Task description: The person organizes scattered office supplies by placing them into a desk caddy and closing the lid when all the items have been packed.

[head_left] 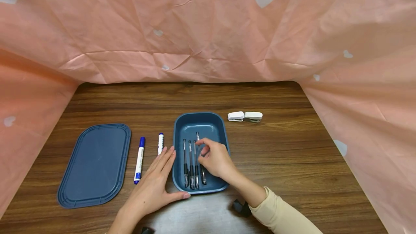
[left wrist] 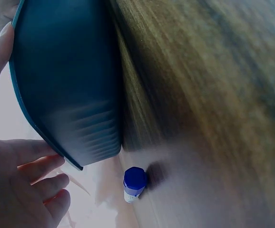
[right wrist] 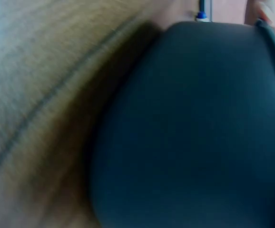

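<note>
A blue plastic box (head_left: 212, 187) stands on the table with several clear gel pens lying lengthwise inside, black at their grips and caps. My right hand (head_left: 218, 158) reaches over the box's right side and pinches the rightmost gel pen (head_left: 203, 176) between curled fingers and thumb. My left hand (head_left: 152, 187) rests at the box's near left corner, its fingers extended along the left rim and the thumb on the near edge. From the left wrist, the left fingers (left wrist: 42, 168) touch the rim of the box (left wrist: 75, 85). The right wrist view shows only the box's outer wall (right wrist: 190, 128).
Left of the box lie a blue-capped marker (head_left: 139, 160) and a second marker (head_left: 160, 143), partly behind the left hand. Farther left is a flat blue lid (head_left: 95, 163). Two small white staplers (head_left: 235, 116) sit end to end at back right. Pink cloth (head_left: 195, 28) surrounds the table.
</note>
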A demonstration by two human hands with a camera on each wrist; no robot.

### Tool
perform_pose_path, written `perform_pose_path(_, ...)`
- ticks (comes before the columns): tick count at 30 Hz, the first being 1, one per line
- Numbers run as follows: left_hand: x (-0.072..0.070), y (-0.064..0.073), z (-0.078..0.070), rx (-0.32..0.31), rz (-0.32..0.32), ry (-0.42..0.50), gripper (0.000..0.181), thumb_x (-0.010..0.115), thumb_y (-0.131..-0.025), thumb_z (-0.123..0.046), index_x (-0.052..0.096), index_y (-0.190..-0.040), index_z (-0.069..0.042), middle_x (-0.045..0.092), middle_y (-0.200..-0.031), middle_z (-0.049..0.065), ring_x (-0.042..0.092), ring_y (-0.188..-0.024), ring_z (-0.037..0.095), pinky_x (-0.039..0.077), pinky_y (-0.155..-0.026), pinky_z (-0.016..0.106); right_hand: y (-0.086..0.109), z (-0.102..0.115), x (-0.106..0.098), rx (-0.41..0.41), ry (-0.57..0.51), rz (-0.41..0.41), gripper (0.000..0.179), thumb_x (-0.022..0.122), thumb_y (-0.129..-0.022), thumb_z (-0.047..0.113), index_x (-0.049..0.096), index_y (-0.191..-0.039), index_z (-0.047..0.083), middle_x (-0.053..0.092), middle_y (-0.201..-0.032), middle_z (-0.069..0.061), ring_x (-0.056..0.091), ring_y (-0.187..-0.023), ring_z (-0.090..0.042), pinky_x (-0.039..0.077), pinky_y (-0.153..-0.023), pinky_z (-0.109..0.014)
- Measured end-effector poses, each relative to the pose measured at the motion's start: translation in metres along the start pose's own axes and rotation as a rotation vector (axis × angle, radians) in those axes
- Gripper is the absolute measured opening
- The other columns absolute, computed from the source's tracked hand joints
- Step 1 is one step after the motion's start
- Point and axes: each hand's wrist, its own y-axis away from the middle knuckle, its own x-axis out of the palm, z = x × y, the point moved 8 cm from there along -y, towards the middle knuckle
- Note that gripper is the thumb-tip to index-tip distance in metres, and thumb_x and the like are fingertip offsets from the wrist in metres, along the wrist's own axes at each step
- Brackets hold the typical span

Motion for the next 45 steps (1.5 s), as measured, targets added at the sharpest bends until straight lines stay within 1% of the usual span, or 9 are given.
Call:
perform_pose_path(5, 0.000, 0.000, 0.000, 0.006, 0.000, 0.002, 0.119, 0.059, -0.068, -0.082, 0.028, -0.153, -0.006, 0.020, -0.163, 0.005, 0.019, -0.150, 0.030, 0.028, -0.118, 0.051, -0.002, -0.006, 0.009, 0.008, 0.064, 0.009, 0.037, 0.071, -0.076, 0.003, 0.068, -0.111, 0.011, 0.061, -0.074, -0.002, 0.050, -0.058, -0.006, 0.042, -0.056, -0.020)
perform_pose_path(9, -0.001, 0.000, 0.000, 0.010, -0.004, 0.001, 0.119, 0.060, -0.068, -0.082, 0.028, -0.152, -0.005, 0.020, -0.163, 0.005, 0.020, -0.150, 0.031, 0.029, -0.117, 0.051, -0.003, -0.010, 0.012, 0.017, 0.108, 0.006, 0.036, 0.073, -0.074, 0.003, 0.068, -0.109, 0.010, 0.059, -0.071, 0.000, 0.049, -0.062, -0.008, 0.042, -0.059, -0.022)
perform_pose_path(15, -0.001, 0.000, 0.000, 0.000, 0.002, 0.009, 0.119, 0.062, -0.067, -0.080, 0.026, -0.153, -0.007, 0.020, -0.163, 0.004, 0.019, -0.150, 0.031, 0.029, -0.117, 0.052, -0.004, -0.018, 0.018, 0.060, 0.133, 0.044, 0.037, 0.074, -0.075, 0.003, 0.068, -0.110, 0.011, 0.059, -0.072, 0.000, 0.050, -0.063, -0.010, 0.042, -0.059, -0.024)
perform_pose_path(22, -0.001, 0.000, 0.000, -0.008, 0.004, 0.013, 0.119, 0.069, -0.066, -0.075, 0.027, -0.153, -0.006, 0.020, -0.163, 0.005, 0.019, -0.150, 0.031, 0.029, -0.117, 0.053, -0.005, -0.024, 0.023, 0.106, 0.152, 0.090, 0.038, 0.075, -0.076, 0.004, 0.067, -0.113, 0.012, 0.058, -0.073, 0.002, 0.051, -0.065, -0.011, 0.043, -0.059, -0.025)
perform_pose_path(26, 0.000, 0.000, 0.000, -0.013, 0.006, 0.014, 0.118, 0.070, -0.066, -0.074, 0.027, -0.153, -0.007, 0.019, -0.163, 0.004, 0.019, -0.150, 0.031, 0.029, -0.117, 0.052, -0.005, -0.024, 0.024, 0.101, 0.156, 0.094, 0.038, 0.074, -0.076, 0.002, 0.068, -0.112, 0.012, 0.058, -0.072, 0.003, 0.052, -0.065, -0.011, 0.043, -0.058, -0.025)
perform_pose_path(33, 0.000, 0.000, 0.001, -0.011, 0.006, 0.008, 0.119, 0.064, -0.067, -0.079, 0.027, -0.153, -0.007, 0.020, -0.163, 0.004, 0.018, -0.150, 0.030, 0.029, -0.117, 0.052, -0.005, -0.024, 0.024, 0.082, 0.168, 0.090, 0.037, 0.074, -0.075, 0.002, 0.069, -0.110, 0.013, 0.057, -0.071, 0.003, 0.051, -0.065, -0.011, 0.042, -0.058, -0.025)
perform_pose_path(40, 0.000, 0.000, 0.001, -0.017, 0.004, 0.010, 0.118, 0.071, -0.066, -0.073, 0.027, -0.153, -0.007, 0.020, -0.163, 0.004, 0.019, -0.150, 0.030, 0.030, -0.117, 0.052, -0.005, -0.023, 0.024, 0.088, 0.176, 0.089, 0.036, 0.076, -0.076, 0.004, 0.069, -0.110, 0.013, 0.059, -0.075, 0.000, 0.050, -0.068, -0.012, 0.042, -0.061, -0.026)
perform_pose_path(45, 0.000, 0.000, 0.000, -0.013, 0.005, 0.010, 0.118, 0.068, -0.066, -0.076, 0.027, -0.153, -0.007, 0.020, -0.163, 0.004, 0.018, -0.150, 0.030, 0.029, -0.117, 0.053, -0.004, -0.022, 0.023, 0.082, 0.188, 0.068, 0.033, 0.077, -0.078, 0.008, 0.069, -0.110, 0.013, 0.058, -0.078, -0.001, 0.049, -0.071, -0.013, 0.042, -0.063, -0.027)
